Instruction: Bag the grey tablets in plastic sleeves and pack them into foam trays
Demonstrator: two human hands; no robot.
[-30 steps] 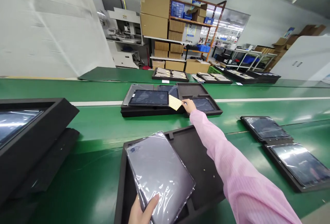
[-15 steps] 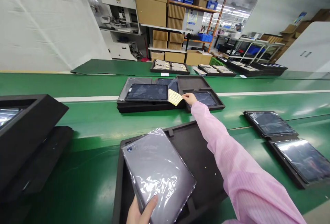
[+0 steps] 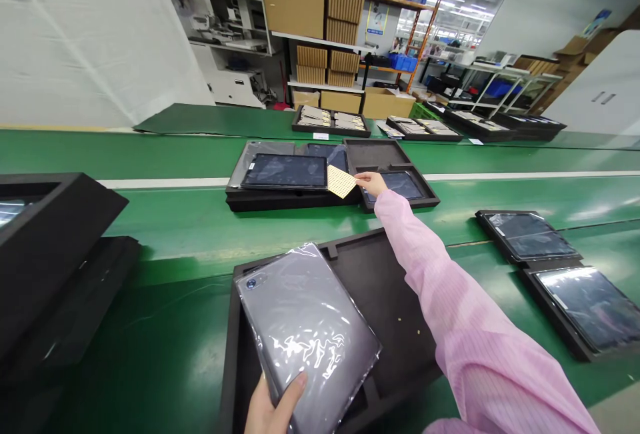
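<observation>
My left hand (image 3: 277, 404) grips the lower edge of a grey tablet (image 3: 310, 327) in clear film, its back and camera facing up, tilted over a black foam tray (image 3: 395, 307). With my arm stretched forward, my right hand (image 3: 371, 183) pinches the corner of a pale yellow sheet with rows of small dots (image 3: 341, 181). That sheet lies beside a dark-screened tablet (image 3: 286, 171), which rests on another black foam tray (image 3: 275, 202). Under and beside my right hand is a further tablet (image 3: 403, 185) in a tray compartment.
Black foam trays (image 3: 55, 247) are stacked at the left on the green work surface (image 3: 180, 221). Two tablets in trays lie at the right, the nearer tablet (image 3: 590, 304) reflecting light. Trays of light-coloured pieces (image 3: 330, 121) stand along the back, before shelves with cardboard boxes (image 3: 295, 11).
The view has tilted slightly downward, so the background sits a little higher. Both hands keep their hold, on the tablet and the dotted sheet, with hardly any movement.
</observation>
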